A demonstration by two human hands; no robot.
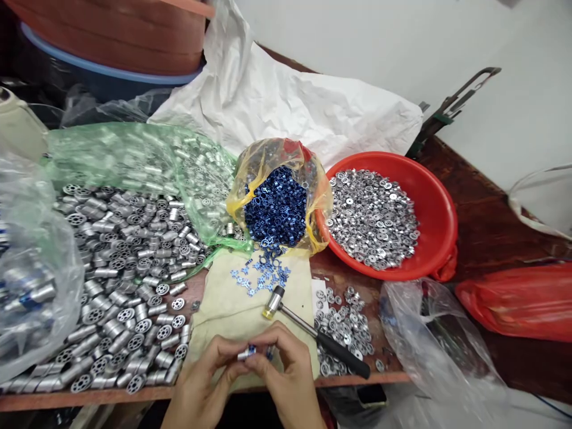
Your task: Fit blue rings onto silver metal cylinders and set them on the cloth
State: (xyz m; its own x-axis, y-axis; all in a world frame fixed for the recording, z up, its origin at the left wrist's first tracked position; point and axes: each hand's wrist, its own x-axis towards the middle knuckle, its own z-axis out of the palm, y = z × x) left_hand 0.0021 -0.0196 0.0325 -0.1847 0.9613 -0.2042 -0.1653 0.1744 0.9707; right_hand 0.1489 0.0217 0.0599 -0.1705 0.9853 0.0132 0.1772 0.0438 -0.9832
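My left hand [206, 376] and my right hand [286, 372] meet at the table's front edge, fingers pinched together on a small silver cylinder with a blue ring [248, 353] at its end. They hover over a beige cloth [227, 304]. A small hammer [313, 330] with a black handle lies on the cloth just right of my hands. Loose blue rings [263, 273] are scattered at the cloth's far end, below a yellow bag of blue rings [277, 202].
A heap of silver cylinders [129, 268] covers the table's left, partly under a green bag [134, 155]. A red basin [440, 208] of silver washers stands at right, with loose washers [344, 325] in front. Clear plastic bags [429, 339] and a red bag [522, 301] lie right.
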